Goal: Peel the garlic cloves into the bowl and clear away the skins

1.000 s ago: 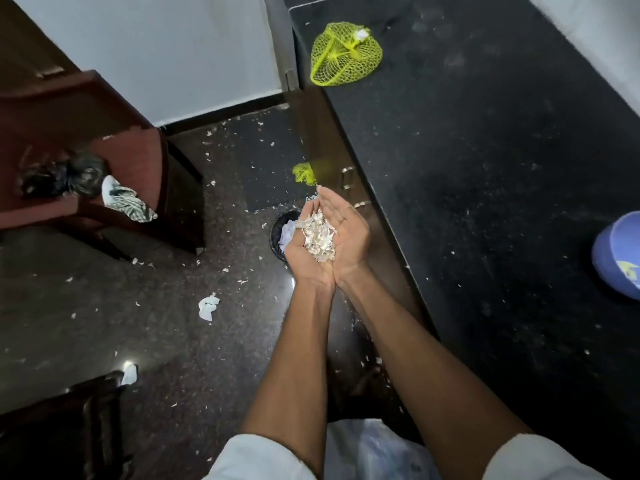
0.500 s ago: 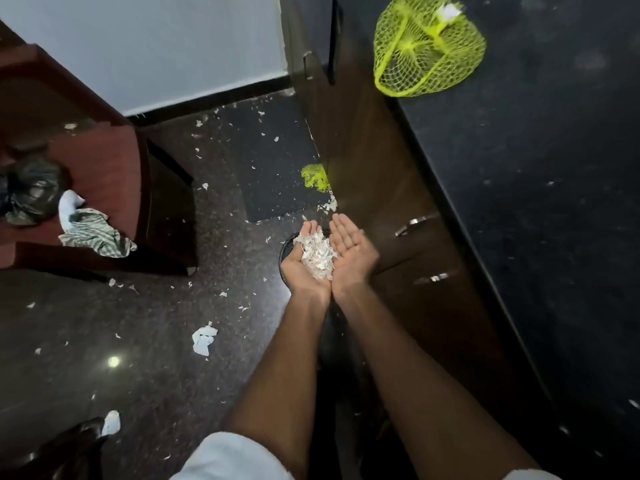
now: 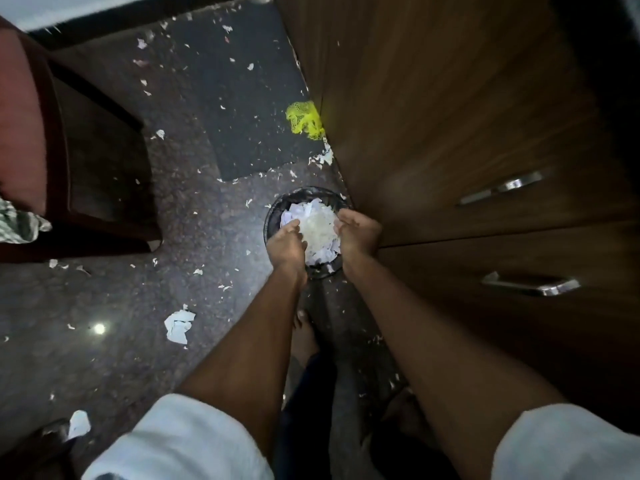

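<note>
A small black waste bin (image 3: 273, 216) stands on the floor against the wooden cabinet. My left hand (image 3: 285, 245) and my right hand (image 3: 356, 233) hang over its mouth, a gap apart, palms turned inward and fingers relaxed. Between them a blurred white heap of garlic skins (image 3: 318, 225) lies in or drops into the bin, on top of scraps of white paper. Neither hand grips anything that I can see. The bowl and the garlic cloves are out of view.
The wooden cabinet (image 3: 450, 116) with metal handles (image 3: 502, 188) rises right of the bin. A dark wooden chair (image 3: 86, 157) stands at the left. Skins, paper scraps (image 3: 178, 325) and a yellow net piece (image 3: 304, 119) litter the dark floor. My foot (image 3: 304, 337) is behind the bin.
I have bent down to the bin; the counter has left the view. My cupped hands, which held the skins together, have parted and turned over, and the skins have left them.
</note>
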